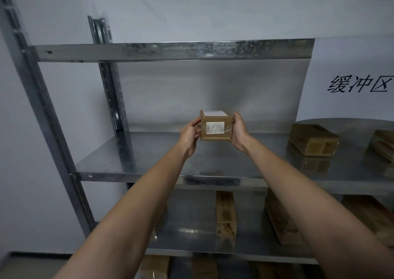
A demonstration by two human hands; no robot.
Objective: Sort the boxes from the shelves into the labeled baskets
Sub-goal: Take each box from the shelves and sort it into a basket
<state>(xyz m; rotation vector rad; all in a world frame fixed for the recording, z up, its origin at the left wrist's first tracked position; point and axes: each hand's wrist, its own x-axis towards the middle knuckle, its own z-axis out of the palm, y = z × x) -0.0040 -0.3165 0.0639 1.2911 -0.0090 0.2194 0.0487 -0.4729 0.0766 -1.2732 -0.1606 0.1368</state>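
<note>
Head-worn view, close, toward shelves (128, 155)

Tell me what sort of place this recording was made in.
Probably a storeroom or small warehouse. Metal shelving holds plain cardboard boxes, black characters on the wall seem to mark a zone, and the left hand and right hand hold a labelled box.

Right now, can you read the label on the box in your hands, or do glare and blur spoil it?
Head view: white label on the held box is washed out, too soft to read; dim light leaves the lower-shelf box in shadow; the metal shelf mirrors the neighbouring box; wide-angle lens bows shelf edges.
</note>
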